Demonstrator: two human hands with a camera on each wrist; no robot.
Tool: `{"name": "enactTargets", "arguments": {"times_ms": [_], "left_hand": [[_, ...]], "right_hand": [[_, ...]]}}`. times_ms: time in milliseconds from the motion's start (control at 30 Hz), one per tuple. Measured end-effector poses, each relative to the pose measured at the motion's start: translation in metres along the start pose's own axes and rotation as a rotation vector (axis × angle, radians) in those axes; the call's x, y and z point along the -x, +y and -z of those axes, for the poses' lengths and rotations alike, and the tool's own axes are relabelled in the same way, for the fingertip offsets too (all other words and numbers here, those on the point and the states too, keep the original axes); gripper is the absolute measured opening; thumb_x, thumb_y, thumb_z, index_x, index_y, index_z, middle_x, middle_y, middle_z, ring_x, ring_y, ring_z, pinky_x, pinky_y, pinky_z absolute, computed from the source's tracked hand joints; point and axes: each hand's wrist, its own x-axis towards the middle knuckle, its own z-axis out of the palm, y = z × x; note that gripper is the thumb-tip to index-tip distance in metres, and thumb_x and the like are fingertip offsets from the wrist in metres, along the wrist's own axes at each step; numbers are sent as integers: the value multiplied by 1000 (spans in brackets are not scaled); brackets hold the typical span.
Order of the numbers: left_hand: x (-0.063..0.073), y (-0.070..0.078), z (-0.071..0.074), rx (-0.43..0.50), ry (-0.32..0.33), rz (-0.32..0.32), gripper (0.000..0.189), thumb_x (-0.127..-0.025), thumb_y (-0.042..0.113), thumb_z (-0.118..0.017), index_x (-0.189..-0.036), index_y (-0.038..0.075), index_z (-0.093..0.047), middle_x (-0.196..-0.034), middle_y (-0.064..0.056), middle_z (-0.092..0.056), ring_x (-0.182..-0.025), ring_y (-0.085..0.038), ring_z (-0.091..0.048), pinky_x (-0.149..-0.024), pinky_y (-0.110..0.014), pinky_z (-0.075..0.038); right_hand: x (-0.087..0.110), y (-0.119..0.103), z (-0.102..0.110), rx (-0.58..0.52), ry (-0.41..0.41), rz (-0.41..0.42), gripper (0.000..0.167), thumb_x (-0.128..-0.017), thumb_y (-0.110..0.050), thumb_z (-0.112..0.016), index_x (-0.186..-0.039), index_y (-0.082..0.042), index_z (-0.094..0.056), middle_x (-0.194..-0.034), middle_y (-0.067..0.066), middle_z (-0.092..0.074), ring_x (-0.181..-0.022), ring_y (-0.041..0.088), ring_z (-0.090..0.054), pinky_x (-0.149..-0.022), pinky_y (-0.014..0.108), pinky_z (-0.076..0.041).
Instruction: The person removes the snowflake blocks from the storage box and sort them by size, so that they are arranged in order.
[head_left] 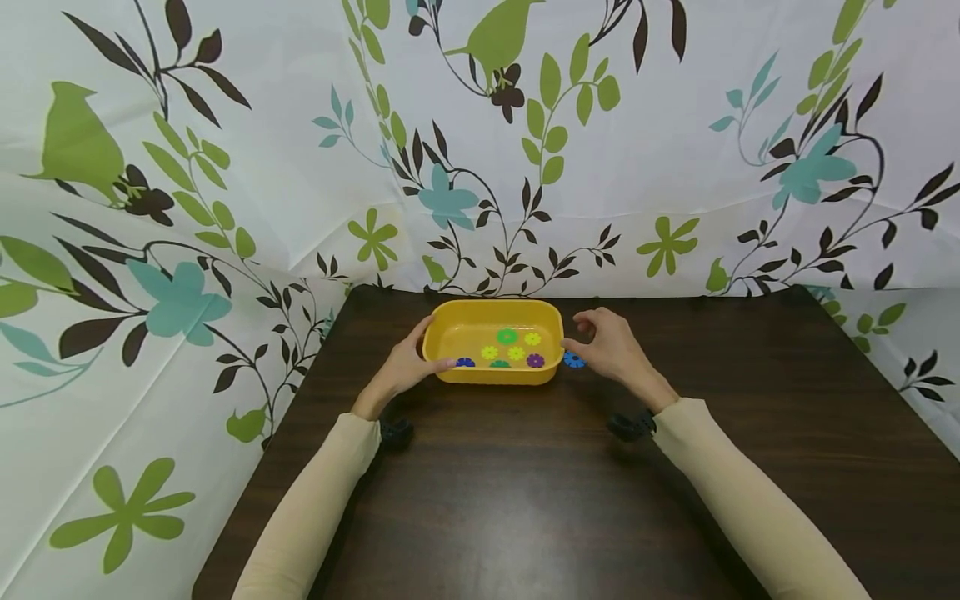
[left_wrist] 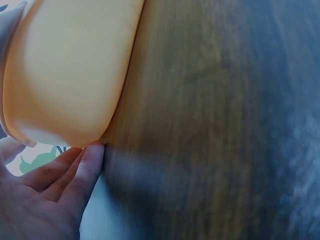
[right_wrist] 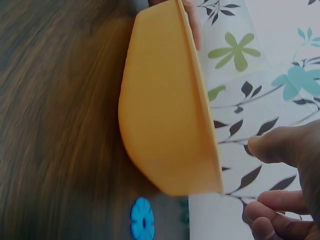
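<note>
the blue disc [head_left: 573,360] lies on the dark table [head_left: 495,500], just outside the right end of the yellow tray [head_left: 491,377]; it is round and notched, so no long axis matters there, while the tray's own long axis runs left to right across the person's front; the disc is near the tray's front right corner, with the tray wall between it and the discs inside.

the right hand [head_left: 617,350] is by far the nearer one, above the disc and slightly to its right; its thumb and fingers are parted, the fingers loosely bent, with nothing seen between them; the right wrist view shows the disc below and apart from the fingertips [right_wrist: 256,145].

at the far end, the left hand [head_left: 405,367] grips the tray's left end, thumb over the front rim and fingers against the outer wall; the tray lies between the two hands.

inside the tray sit a green disc [head_left: 507,336], some yellow discs [head_left: 532,339] and a purple disc [head_left: 535,361]; behind everything hangs a leaf-patterned cloth [head_left: 285,192].
</note>
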Motion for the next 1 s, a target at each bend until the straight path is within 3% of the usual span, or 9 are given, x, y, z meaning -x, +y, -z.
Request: {"name": "enactTargets", "arguments": {"times_ms": [200,667,1000], "left_hand": [[-1,-1,0,6,4,-4,108,-93,44,-85,-176,23,-20,-177,-20,-37,-154,-41,-49,-130,-61,-40],[-2,-3,0,-23,13,4,109,-91,48,-86,-176,26,-20,-176,-21,-38,-152,-41,-51,-129,-61,-40],[-4,-4,0,-11,16,28,111,-90,50,-87,-176,29,-20,-177,-19,-38,-154,-40,-49,-131,-62,-38]], "right_hand": [[-8,-10,-8,-9,-14,61,54,-96,-26,-84,-135,9,-70,-118,23,-72,-99,32,-63,-87,43,-56],[-27,-31,-28,29,-104,85,60,-96,-32,-81,-137,11,-69,-127,28,-72,-108,38,-67,-96,52,-60],[-40,-40,-43,38,-114,124,57,-94,-29,-84,-134,11,-71,-125,28,-73,-115,42,-68,-102,56,-59]]}}
